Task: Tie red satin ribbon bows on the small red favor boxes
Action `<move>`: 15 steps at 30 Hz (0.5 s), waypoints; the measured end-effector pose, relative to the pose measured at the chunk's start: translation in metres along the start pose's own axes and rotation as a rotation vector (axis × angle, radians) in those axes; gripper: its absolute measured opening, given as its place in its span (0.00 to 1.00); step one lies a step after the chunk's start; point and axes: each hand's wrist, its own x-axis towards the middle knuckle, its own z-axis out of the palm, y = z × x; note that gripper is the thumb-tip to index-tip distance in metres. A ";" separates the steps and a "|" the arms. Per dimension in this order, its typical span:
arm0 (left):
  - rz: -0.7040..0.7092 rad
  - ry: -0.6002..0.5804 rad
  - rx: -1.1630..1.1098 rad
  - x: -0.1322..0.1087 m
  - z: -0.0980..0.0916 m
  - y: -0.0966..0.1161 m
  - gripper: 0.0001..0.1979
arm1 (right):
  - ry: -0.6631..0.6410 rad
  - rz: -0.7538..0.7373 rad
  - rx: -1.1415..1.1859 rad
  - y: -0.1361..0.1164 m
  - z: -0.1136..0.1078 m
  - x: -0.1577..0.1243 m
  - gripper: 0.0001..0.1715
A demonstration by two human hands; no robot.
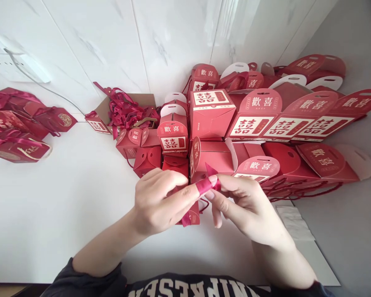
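A dark pink ribbon (204,186) wraps over the index finger of my left hand (163,202), and a short end of it sticks up past the fingertip. My right hand (247,206) pinches that ribbon between thumb and index finger, touching the left fingertip. The left fingers are bent, and the ribbon's tail hangs down below them. Partly hidden behind my left hand is a small red box (194,214) low on the table. Just beyond the hands stand red gift boxes (213,154) with white printed characters.
Many red gift boxes (256,111) are stacked at the right, against the wall. An open cardboard box (144,100) holds a heap of ribbons (125,109). More ribboned boxes (21,119) stand far left on the white table (64,206). A grey cable (46,80) runs along the tiled wall.
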 end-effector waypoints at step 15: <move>-0.261 -0.220 -0.654 0.008 -0.010 0.002 0.11 | 0.145 -0.196 -0.495 0.003 -0.003 0.002 0.11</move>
